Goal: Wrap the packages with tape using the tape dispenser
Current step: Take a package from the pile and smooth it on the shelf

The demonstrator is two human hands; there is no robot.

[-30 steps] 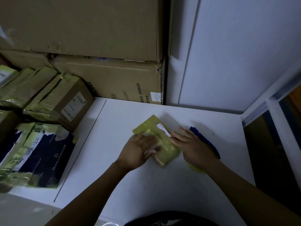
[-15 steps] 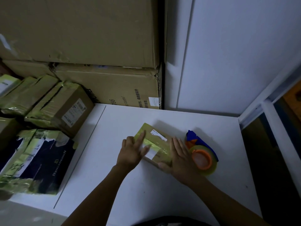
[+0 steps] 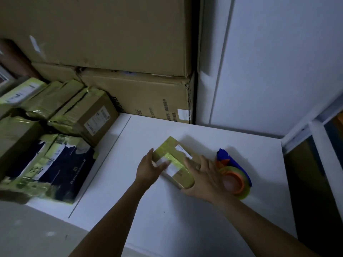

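Package (image 3: pixel 175 165), small, brown and already crossed with bands of yellow-green tape, lies flat near the middle of the white counter (image 3: pixel 167 219), one corner turned toward 12 o'clock. At its 9 o'clock side the left hand (image 3: pixel 148 168) lies against the edge, fingers spread and nearly straight, the thumb over the taped top near a white label; it looks to be steadying the parcel and pressing the tape down rather than gripping it. From 4 o'clock the right hand (image 3: pixel 204 179) rests flat on the other end, fingers wide, holding nothing, probably smoothing the strip so it sticks.

Just beside that hand, at 3 o'clock of the package, the tape dispenser (image 3: pixel 234 176) with its blue handle and orange hub sits on the counter, within easy reach for another pass.

Further out, at 9 to 10 o'clock, taped parcels (image 3: pixel 81 112) and a dark printed box (image 3: pixel 61 169) are stacked, seemingly finished work. Large cardboard cartons (image 3: pixel 130 101) stand at 12 o'clock.
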